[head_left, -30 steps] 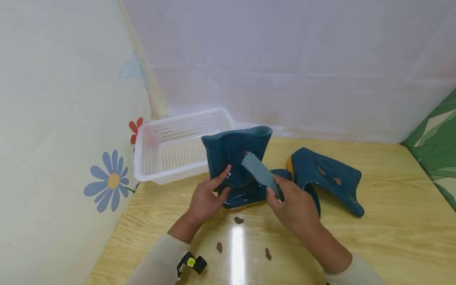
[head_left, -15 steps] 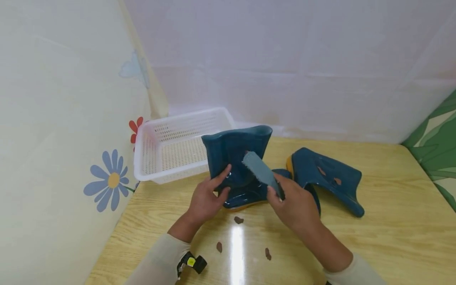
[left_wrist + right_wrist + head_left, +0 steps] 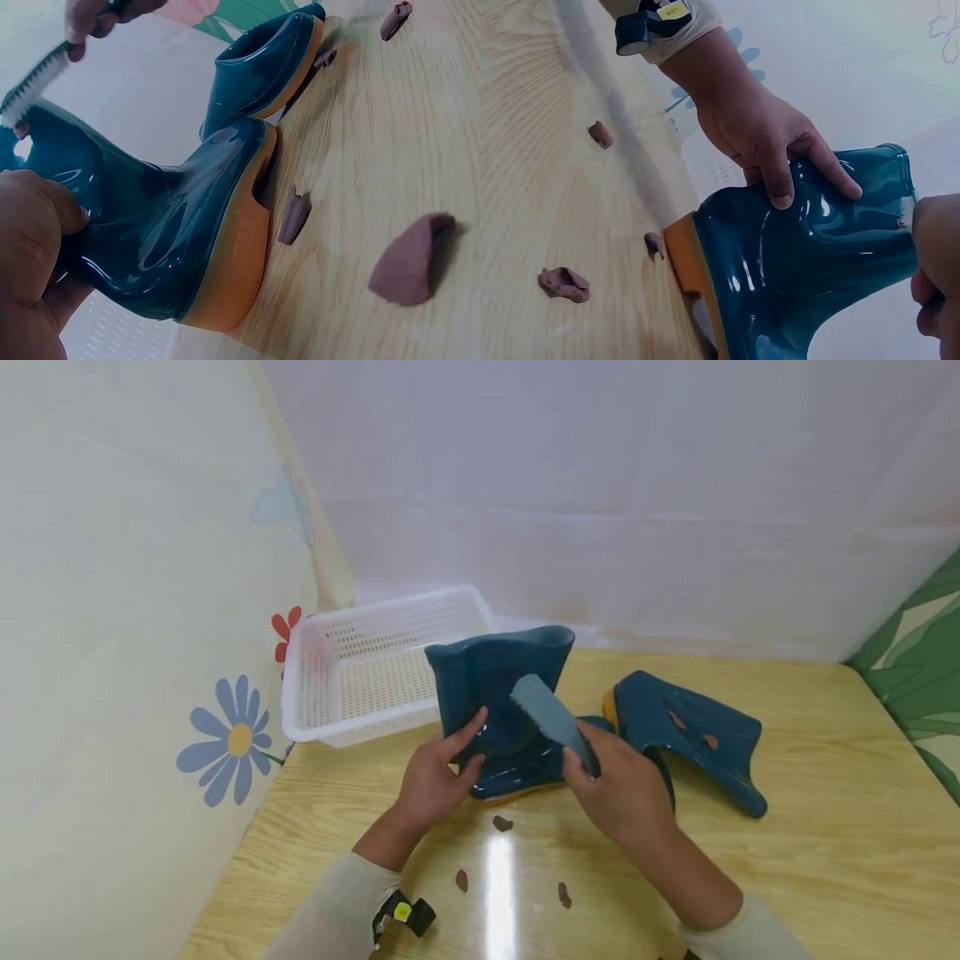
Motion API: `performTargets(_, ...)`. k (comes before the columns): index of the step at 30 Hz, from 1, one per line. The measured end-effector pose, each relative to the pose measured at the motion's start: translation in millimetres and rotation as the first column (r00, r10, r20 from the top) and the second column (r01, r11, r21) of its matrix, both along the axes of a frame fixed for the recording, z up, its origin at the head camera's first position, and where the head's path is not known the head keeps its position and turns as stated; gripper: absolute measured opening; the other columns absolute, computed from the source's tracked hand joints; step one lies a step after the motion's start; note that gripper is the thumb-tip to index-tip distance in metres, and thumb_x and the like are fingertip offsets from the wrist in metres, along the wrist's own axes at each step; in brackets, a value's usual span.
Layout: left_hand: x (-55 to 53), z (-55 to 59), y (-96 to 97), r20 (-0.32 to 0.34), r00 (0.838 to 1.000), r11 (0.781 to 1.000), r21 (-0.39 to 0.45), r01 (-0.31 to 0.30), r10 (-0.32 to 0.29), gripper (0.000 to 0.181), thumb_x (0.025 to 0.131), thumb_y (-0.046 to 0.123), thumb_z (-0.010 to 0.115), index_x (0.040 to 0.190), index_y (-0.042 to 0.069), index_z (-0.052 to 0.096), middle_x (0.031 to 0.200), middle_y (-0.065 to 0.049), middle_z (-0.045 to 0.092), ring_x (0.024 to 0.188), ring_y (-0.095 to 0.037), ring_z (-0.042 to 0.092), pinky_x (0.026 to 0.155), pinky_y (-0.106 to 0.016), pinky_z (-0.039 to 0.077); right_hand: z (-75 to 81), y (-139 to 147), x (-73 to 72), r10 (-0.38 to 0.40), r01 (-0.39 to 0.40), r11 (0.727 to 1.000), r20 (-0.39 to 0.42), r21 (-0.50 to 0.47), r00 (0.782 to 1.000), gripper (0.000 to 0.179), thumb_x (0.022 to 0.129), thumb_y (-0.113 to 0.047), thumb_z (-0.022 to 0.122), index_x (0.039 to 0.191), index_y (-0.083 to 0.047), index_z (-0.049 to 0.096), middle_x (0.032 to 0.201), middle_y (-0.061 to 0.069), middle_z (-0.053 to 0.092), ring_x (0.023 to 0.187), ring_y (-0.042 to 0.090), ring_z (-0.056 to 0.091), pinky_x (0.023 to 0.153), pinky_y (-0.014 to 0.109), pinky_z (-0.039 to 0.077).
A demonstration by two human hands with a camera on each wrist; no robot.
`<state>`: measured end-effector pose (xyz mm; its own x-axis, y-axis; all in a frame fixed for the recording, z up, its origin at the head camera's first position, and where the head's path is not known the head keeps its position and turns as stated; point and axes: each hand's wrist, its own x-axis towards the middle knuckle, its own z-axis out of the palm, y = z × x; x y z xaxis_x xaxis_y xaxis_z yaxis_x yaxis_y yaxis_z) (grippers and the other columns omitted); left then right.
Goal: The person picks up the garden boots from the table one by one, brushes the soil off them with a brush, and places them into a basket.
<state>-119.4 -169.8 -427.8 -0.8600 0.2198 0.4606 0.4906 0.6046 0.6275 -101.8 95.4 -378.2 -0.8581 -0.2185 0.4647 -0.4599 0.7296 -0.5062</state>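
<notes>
A dark teal rain boot (image 3: 495, 681) with an orange sole stands on the table, its shaft upright. My left hand (image 3: 435, 777) holds it from the left, thumb and fingers spread round the back of the shaft. In my right hand (image 3: 622, 785) is a scrub brush (image 3: 543, 710), gripped by its dark handle. White bristles (image 3: 34, 88) meet the upper shaft in the left wrist view, beside a small brown lump (image 3: 21, 129) stuck there. A second teal boot (image 3: 690, 735) lies on its side to the right, with brown lumps (image 3: 710, 742) on its shaft.
Behind the boot on the left stands a white perforated plastic basket (image 3: 375, 685). Several brown lumps (image 3: 502, 823) lie on the wooden table (image 3: 840, 843) in front of the boot. A pale cloth wall (image 3: 600, 510) rises along the table's back edge.
The brush head has crept slightly up the shaft, and the brown bit seen at its tip in the earlier head views is now covered. Left hand and boots stay practically still.
</notes>
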Motion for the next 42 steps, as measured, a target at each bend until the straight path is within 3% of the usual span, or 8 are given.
performTargets(5, 0.1, -0.1, -0.2, 0.010, 1.000, 1.000, 0.004, -0.007, 0.007, 0.068, 0.094, 0.002, 0.073, 0.154, 0.020, 0.049, 0.140, -0.018, 0.060, 0.110, -0.026, 0.068, 0.084, -0.042, 0.058, -5.0, 0, 1.7, 0.005, -0.005, 1.000, 0.006, 0.001, 1.000, 0.040, 0.093, -0.015, 0.073, 0.128, 0.002, 0.067, 0.107, 0.018, 0.073, 0.065, 0.018, 0.060, 0.056, 0.036, 0.050)
performTargets(12, 0.4, -0.7, -0.5, -0.006, 1.000, 1.000, -0.024, -0.011, 0.011, 0.068, 0.093, 0.003, 0.073, 0.154, 0.021, 0.050, 0.139, -0.018, 0.061, 0.107, -0.026, 0.068, 0.083, -0.041, 0.059, 2.6, 1, 1.6, -0.038, 0.038, 0.998, -0.005, -0.059, 0.999, 0.043, 0.094, -0.017, 0.071, 0.130, 0.005, 0.065, 0.117, 0.023, 0.070, 0.082, 0.034, 0.068, 0.066, 0.050, 0.057)
performTargets(19, -0.7, -1.6, -0.2, 0.006, 1.000, 1.000, -0.008, -0.005, 0.005, 0.070, 0.093, 0.002, 0.073, 0.155, 0.021, 0.047, 0.142, -0.017, 0.060, 0.111, -0.027, 0.067, 0.085, -0.042, 0.058, -3.2, 1, 1.1, -0.003, 0.002, 0.999, 0.028, 0.043, 1.000, 0.041, 0.094, -0.017, 0.073, 0.129, 0.003, 0.066, 0.110, 0.019, 0.072, 0.067, 0.021, 0.061, 0.058, 0.037, 0.051)
performTargets(29, 1.2, 0.7, 0.5, 0.017, 1.000, 1.000, -0.018, -0.011, 0.011, 0.069, 0.093, 0.002, 0.073, 0.155, 0.023, 0.048, 0.139, -0.018, 0.061, 0.107, -0.025, 0.068, 0.084, -0.041, 0.059, 1.3, 1, 3.3, -0.027, 0.026, 0.998, -0.022, -0.059, 0.999, 0.042, 0.093, -0.015, 0.072, 0.130, 0.004, 0.065, 0.118, 0.023, 0.070, 0.082, 0.032, 0.068, 0.066, 0.049, 0.057)
performTargets(36, 0.7, 0.2, 1.2, 0.018, 1.000, 1.000, 0.001, -0.006, 0.006, 0.068, 0.094, 0.002, 0.073, 0.155, 0.019, 0.048, 0.142, -0.018, 0.059, 0.113, -0.028, 0.067, 0.085, -0.042, 0.058, -6.7, 1, 2.4, 0.009, -0.009, 1.000, 0.001, 0.019, 1.000, 0.042, 0.092, -0.015, 0.074, 0.130, 0.003, 0.067, 0.110, 0.018, 0.073, 0.066, 0.020, 0.062, 0.058, 0.037, 0.052)
performTargets(42, 0.6, 0.2, 1.4, 0.009, 1.000, 1.000, -0.010, -0.013, 0.013, 0.068, 0.093, 0.002, 0.073, 0.154, 0.021, 0.049, 0.139, -0.020, 0.060, 0.109, -0.027, 0.068, 0.083, -0.041, 0.059, -7.3, 5, 3.8, -0.009, 0.006, 0.999, -0.048, -0.052, 0.999, 0.042, 0.090, -0.014, 0.074, 0.127, 0.005, 0.068, 0.112, 0.022, 0.072, 0.073, 0.027, 0.066, 0.061, 0.043, 0.056)
